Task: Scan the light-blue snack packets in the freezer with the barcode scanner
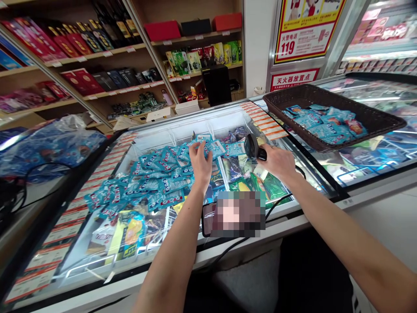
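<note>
In the head view, my right hand [278,161] is wrapped round the handle of a black barcode scanner [251,147], its head tilted toward the packets on the left. My left hand [201,163] rests over the spread of small blue snack packets [166,161], fingers bent and apart, fingertips at the packets near the middle. Beside those fingertips lies one blue packet [216,148] with a white label. Whether the fingertips press on any packet is hard to make out. The packets lie heaped on the glass and goods of a chest freezer [182,130].
A brown wicker basket [335,102] with more blue packets stands at the right. On the freezer's front edge lies a phone [208,219], partly blurred out. A black cable [228,248] runs along that edge. Clear plastic bags [48,148] lie left; stocked shelves [107,52] stand behind.
</note>
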`<act>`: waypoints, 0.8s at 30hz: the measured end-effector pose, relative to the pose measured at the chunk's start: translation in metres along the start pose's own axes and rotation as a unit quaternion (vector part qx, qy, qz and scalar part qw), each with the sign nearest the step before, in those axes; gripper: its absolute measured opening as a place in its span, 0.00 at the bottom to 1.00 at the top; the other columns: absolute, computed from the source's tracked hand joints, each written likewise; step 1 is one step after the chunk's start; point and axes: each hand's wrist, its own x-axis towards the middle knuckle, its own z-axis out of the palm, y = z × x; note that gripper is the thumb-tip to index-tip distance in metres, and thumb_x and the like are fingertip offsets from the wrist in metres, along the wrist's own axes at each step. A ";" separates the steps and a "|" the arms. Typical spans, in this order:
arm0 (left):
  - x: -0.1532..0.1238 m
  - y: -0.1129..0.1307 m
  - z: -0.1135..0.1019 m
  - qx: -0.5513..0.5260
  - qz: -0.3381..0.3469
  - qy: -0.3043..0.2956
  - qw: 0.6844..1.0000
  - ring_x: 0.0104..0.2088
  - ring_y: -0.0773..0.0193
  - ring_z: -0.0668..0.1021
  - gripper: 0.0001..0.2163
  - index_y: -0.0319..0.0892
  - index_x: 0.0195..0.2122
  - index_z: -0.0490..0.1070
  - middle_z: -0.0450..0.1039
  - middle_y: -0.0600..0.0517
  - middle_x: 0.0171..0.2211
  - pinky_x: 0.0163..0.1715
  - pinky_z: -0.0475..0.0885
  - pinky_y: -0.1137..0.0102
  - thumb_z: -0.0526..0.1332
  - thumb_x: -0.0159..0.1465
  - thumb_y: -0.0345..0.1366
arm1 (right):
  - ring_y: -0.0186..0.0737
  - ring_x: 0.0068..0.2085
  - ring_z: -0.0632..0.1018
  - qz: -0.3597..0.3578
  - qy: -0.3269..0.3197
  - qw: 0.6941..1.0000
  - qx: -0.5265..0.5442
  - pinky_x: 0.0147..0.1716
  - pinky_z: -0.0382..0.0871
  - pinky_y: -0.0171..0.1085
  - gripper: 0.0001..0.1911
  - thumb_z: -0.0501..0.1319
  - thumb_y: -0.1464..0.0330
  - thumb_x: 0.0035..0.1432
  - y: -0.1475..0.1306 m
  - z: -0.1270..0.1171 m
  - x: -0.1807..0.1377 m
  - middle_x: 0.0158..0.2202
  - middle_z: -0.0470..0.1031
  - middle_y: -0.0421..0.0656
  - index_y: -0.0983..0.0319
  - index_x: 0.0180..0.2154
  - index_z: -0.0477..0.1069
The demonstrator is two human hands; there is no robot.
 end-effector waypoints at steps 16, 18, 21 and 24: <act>0.005 0.015 -0.010 0.035 0.064 0.008 0.997 0.55 0.58 0.70 0.15 0.41 0.51 0.69 0.68 0.43 0.51 0.58 0.63 0.62 0.53 0.68 0.40 | 0.52 0.41 0.76 0.035 0.005 0.999 -0.014 0.37 0.61 0.42 0.27 0.62 0.54 0.57 0.007 0.008 0.003 0.38 0.77 0.51 0.65 0.51 0.64; 0.006 0.018 -0.015 0.026 0.077 -0.009 0.997 0.54 0.59 0.71 0.14 0.41 0.51 0.69 0.69 0.43 0.50 0.57 0.64 0.62 0.53 0.67 0.40 | 0.53 0.42 0.76 0.031 -0.001 0.999 -0.011 0.38 0.61 0.42 0.27 0.61 0.55 0.58 0.007 0.008 0.003 0.39 0.77 0.52 0.65 0.52 0.63; 0.005 0.023 -0.025 0.014 0.079 -0.040 0.996 0.53 0.59 0.72 0.14 0.42 0.52 0.68 0.69 0.44 0.50 0.55 0.66 0.62 0.55 0.67 0.38 | 0.53 0.42 0.75 0.026 -0.006 1.000 -0.003 0.38 0.62 0.43 0.27 0.61 0.55 0.58 0.008 0.009 0.002 0.41 0.76 0.53 0.65 0.52 0.63; -0.001 0.028 -0.035 0.004 0.064 -0.065 0.996 0.47 0.60 0.73 0.15 0.44 0.53 0.67 0.70 0.45 0.47 0.50 0.70 0.63 0.57 0.65 0.38 | 0.54 0.43 0.75 0.031 -0.001 1.000 0.005 0.38 0.62 0.43 0.26 0.62 0.55 0.57 0.008 0.010 0.002 0.42 0.76 0.53 0.65 0.51 0.64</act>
